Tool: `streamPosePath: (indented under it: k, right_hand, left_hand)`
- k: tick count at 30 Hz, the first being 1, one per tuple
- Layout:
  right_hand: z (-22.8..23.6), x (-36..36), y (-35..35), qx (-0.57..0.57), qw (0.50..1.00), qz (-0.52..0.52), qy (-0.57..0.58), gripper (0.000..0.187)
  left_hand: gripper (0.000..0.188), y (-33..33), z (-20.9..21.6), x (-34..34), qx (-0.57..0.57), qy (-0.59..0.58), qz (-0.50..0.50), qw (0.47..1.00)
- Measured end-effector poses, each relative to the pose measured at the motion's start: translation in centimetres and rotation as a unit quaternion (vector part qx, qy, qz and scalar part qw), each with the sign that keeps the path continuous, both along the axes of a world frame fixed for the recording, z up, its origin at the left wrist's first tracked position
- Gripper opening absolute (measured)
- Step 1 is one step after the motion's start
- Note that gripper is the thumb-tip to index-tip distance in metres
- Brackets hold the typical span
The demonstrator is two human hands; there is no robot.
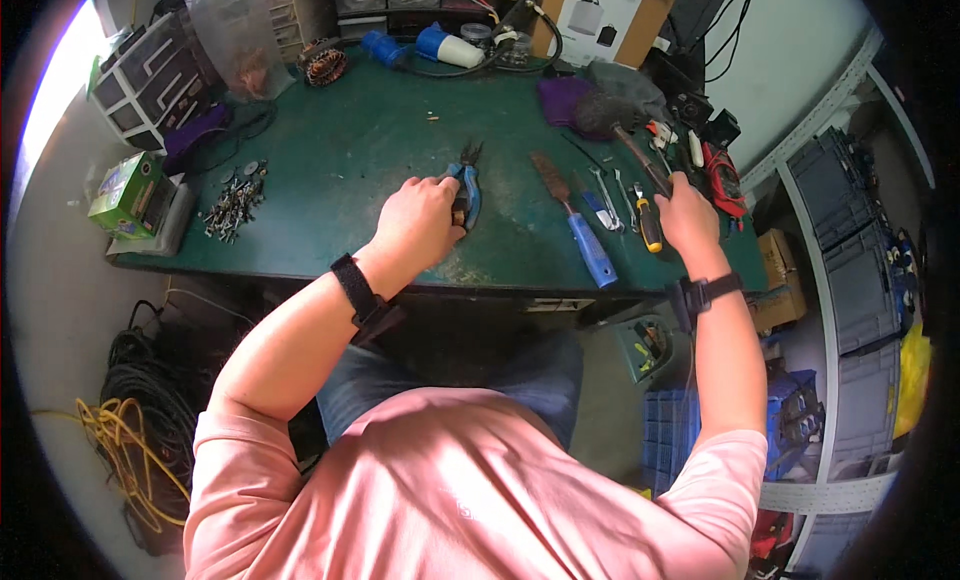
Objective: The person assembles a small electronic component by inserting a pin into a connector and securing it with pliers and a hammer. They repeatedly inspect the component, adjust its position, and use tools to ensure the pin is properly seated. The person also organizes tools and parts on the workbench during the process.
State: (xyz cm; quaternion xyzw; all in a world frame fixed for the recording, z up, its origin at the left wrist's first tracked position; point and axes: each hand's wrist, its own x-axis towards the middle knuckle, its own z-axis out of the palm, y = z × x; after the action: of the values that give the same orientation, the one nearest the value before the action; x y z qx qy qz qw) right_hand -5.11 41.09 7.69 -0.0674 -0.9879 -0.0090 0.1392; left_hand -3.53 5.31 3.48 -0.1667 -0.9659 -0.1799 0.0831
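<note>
My left hand (418, 220) is closed on a pair of blue-handled pliers (473, 192) at the middle of the green workbench (340, 150). The dark jaws point away from me, and a small brownish thing shows between the handles. On the right, my right hand (688, 218) is closed around the near end of a brown-handled tool (642, 155) with a dark, rounded head. Beside that hand lies a yellow and black screwdriver (648, 222). Left of it are several wrenches (606, 198) and a rusty flat file (578, 220) with a blue handle.
A pile of screws (235, 202) lies at the left, near a green box (130, 193) and a drawer organizer (150, 80). Blue plugs (440, 46), a cardboard box (605, 20) and a purple cloth (570, 105) stand along the back. A red multimeter (722, 178) sits at the right edge.
</note>
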Motion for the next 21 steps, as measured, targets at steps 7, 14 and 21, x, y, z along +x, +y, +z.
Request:
streamPosePath:
  k: [7, 14, 21]
  right_hand:
    - [-2.6, -2.5, 1.4, -0.011, 0.999, -0.025, -0.018, 0.038]
    - [-0.3, -1.4, 1.6, -0.011, 0.995, 0.072, 0.072, 0.037]
    - [4.4, 6.1, -13.5, -0.166, 0.869, 0.438, 0.158, 0.045]
  left_hand:
    - [0.038, -0.4, 0.2, -0.2, 0.051, 0.038, -0.006, 0.998]
    - [0.047, -1.0, 2.3, 2.5, 0.276, 0.185, -0.071, 0.941]
    - [0.052, -0.6, 1.6, 5.3, 0.442, 0.136, -0.096, 0.882]
